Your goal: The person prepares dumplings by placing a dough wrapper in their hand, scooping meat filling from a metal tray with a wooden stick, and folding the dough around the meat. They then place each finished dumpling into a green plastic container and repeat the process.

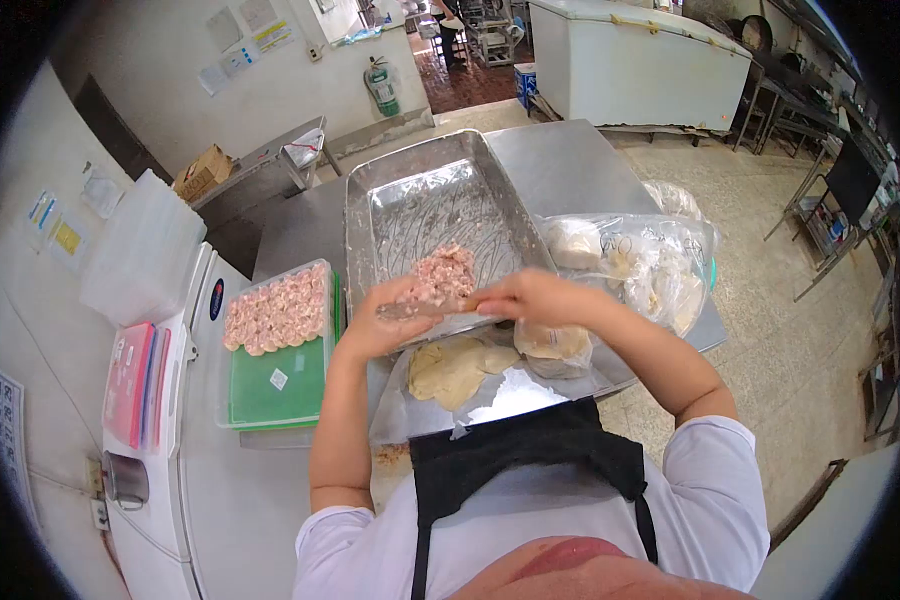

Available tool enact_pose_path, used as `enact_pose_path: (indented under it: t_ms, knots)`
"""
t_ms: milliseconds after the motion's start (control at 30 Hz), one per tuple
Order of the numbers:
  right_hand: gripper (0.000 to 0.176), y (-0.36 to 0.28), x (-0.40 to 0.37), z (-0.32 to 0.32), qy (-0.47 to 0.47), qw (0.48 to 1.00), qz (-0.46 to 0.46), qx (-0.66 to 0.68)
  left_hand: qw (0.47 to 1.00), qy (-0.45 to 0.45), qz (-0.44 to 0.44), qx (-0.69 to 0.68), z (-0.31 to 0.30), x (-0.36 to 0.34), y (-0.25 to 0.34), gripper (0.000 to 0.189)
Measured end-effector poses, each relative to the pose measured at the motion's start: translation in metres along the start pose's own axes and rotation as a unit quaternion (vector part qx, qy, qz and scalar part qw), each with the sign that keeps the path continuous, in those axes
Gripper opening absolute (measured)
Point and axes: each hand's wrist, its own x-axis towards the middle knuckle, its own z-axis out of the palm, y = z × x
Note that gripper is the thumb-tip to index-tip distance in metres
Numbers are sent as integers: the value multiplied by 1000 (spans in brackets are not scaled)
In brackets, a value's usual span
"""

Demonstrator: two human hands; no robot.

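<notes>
My right hand (535,298) is closed around the handle of a flat spatula (415,310), whose blade reaches left to my other hand. Partly curled, my left hand (375,325) is against the blade; what its fingers hold is hidden. Both hands are over the near edge of a deep metal pan (515,225). A mound of pink ground meat (445,272) lies in the pan just beyond the spatula. Below my hands, flat pale dough wrappers (450,372) rest on a plastic sheet. To the left, a green tray (275,385) carries rows of meat-filled dumplings (275,308).
Clear plastic bags of pale dough (660,270) lie right of the pan, with a smaller bag (555,345) nearer me. All stand on a steel table (575,165). A white freezer (240,500) is at my left, with stacked plastic boxes (142,250). Another person (448,35) stands far back.
</notes>
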Motion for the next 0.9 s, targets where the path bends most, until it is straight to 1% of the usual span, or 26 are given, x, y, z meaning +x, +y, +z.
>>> enact_pose_path:
  t_ms: [33, 67, 100, 133, 167, 233, 267, 300, 333, 367, 433, 467, 500, 533, 567, 600, 633, 667, 700, 733, 767, 800, 833, 867, 900]
  knots:
    - [31, 5, 3, -10, -20, 999, 22, -41, 999, -11, -42, 19, 0, 2, 4, 33]
    - [29, 9, 2, -16, 47, 986, -68, -143, 999, -9, -45, 17, 2, 4, 1, 33]
    - [29, -4, 0, -13, 44, 987, -69, -141, 994, 34, -91, -40, 4, 5, -5, 32]
    - [26, -20, -4, -6, 114, 970, -55, -208, 983, 79, -136, -96, 5, 7, -12, 31]
    - [24, -30, -6, -2, 183, 944, -40, -272, 982, 83, -138, -97, 6, 7, -23, 31]
    - [23, 7, 11, 17, 173, 950, -45, -255, 970, 119, -112, -177, 4, 4, -45, 26]
    - [21, 25, 18, 26, 169, 955, -47, -239, 969, 120, -118, -180, 1, 3, -48, 26]
    - [21, 37, 18, 26, 164, 957, -46, -235, 981, 81, -159, -70, -2, 2, -50, 32]
    - [21, 51, 16, 19, 121, 942, 22, -313, 979, 45, -195, 40, -4, 1, -52, 38]
    - [22, 61, 17, 12, 79, 914, 89, -387, 978, 48, -198, 40, -5, -2, -49, 38]
    - [23, 61, 8, 3, 81, 928, 88, -353, 992, 118, -29, -38, -6, -15, -30, 52]
    - [24, 53, 6, -6, 85, 936, 79, -333, 991, 121, -33, -40, -10, -16, -12, 52]
    - [24, 41, 2, -12, 76, 937, 77, -331, 990, 95, -73, -80, -14, -17, 11, 62]
    - [26, 26, -2, -20, 129, 962, 49, -236, 984, 72, -112, -120, -15, -18, 21, 72]
    - [29, 10, -5, -28, 179, 974, 20, -137, 982, 79, -121, -124, -13, -17, 17, 72]
    - [31, -7, -9, -35, 144, 987, 53, -54, 992, 98, -44, -61, -12, -14, 9, 70]
    - [31, -9, -9, -25, 133, 989, 51, -48, 993, 113, 32, 5, -13, -11, 4, 68]
    - [31, -12, -9, -15, 101, 994, 30, -32, 992, 85, 57, 81, -15, -8, 13, 52]
    - [31, -15, -8, -7, 69, 997, 10, -15, 992, 88, 46, 81, -16, -4, 14, 52]
    - [30, -15, -6, 3, 28, 999, 20, 26, 997, 44, 9, 57, -16, -1, 13, 44]
    - [30, -12, -5, 2, 22, 999, 20, 30, 999, 0, -27, 32, -14, 1, 12, 37]
    - [28, -10, -4, -10, 47, 997, -16, -60, 998, 24, -53, 29, -9, 1, 10, 31]
    - [26, -11, -3, -21, 71, 984, -55, -152, 998, 30, -56, 27, -6, 0, 3, 31]
    - [23, -27, -9, -28, 116, 967, -35, -224, 995, 53, -80, -14, -3, -1, -7, 31]
    - [23, -33, -12, -23, 111, 968, -40, -223, 990, 75, -104, -54, -2, -2, -11, 30]
